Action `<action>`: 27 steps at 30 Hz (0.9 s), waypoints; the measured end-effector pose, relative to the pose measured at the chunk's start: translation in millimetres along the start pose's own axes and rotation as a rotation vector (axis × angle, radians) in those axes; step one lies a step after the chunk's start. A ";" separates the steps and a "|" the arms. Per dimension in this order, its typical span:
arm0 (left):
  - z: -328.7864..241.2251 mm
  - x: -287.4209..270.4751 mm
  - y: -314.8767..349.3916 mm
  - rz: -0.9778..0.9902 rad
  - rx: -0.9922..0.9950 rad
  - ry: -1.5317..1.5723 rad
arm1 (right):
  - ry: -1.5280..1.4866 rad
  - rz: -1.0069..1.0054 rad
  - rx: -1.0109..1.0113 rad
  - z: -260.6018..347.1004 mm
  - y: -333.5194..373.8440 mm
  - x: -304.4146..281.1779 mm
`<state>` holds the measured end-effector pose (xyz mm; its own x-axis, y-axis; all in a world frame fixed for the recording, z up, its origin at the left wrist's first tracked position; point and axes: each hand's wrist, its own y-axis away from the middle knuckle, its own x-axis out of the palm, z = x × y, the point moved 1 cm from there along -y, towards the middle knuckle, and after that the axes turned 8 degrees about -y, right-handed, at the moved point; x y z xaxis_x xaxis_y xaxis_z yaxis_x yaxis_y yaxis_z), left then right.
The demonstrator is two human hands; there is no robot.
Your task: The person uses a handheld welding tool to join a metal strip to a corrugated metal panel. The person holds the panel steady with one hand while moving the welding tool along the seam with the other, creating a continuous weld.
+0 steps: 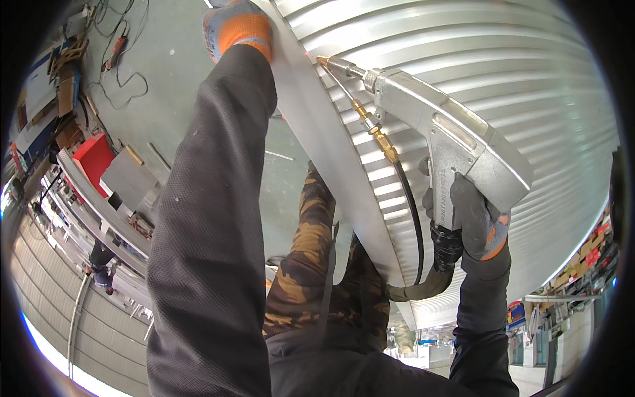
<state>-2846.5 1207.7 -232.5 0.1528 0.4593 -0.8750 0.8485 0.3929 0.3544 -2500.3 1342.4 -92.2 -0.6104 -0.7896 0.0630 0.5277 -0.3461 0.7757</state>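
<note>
My right hand (477,215), in a grey and orange glove, is wrapped round the grip of a metal handheld laser welding gun (456,126). The gun's copper tip (323,60) meets the seam between a ribbed metal panel (529,73) and a flat metal strip (331,159). A thin wire-feed tube with brass fittings (374,129) runs beside the nozzle and joins a black hose (411,205). At the top, my left hand (238,30), gloved likewise, is closed at the strip's far left edge; its fingertips are partly hidden.
A black-wrapped cable (430,283) leaves the gun's grip and bends toward my legs (304,264). Loose cords (119,59) lie on the green-grey floor at the left. A red box (96,162) stands further left, and another person (102,268) is in the background.
</note>
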 end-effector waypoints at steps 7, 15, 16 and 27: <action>-1.5 -0.9 -0.1 0.001 -0.001 -0.008 | -0.142 -0.074 0.019 -0.1 -7.9 13.0; 0.1 1.5 0.1 -0.008 0.001 -0.007 | -0.379 0.040 0.149 -17.4 -14.1 -7.1; 0.9 2.8 -0.7 -0.003 -0.002 -0.010 | -0.418 0.033 0.155 -17.0 -15.0 -4.4; 1.5 1.5 0.1 -0.011 -0.004 -0.015 | -0.227 -0.012 0.093 -13.9 -16.1 7.6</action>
<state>-2845.4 1207.2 -234.2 0.1515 0.4427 -0.8838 0.8481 0.4011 0.3462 -2505.2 1334.9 -112.9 -0.7392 -0.6476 0.1847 0.4692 -0.2985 0.8311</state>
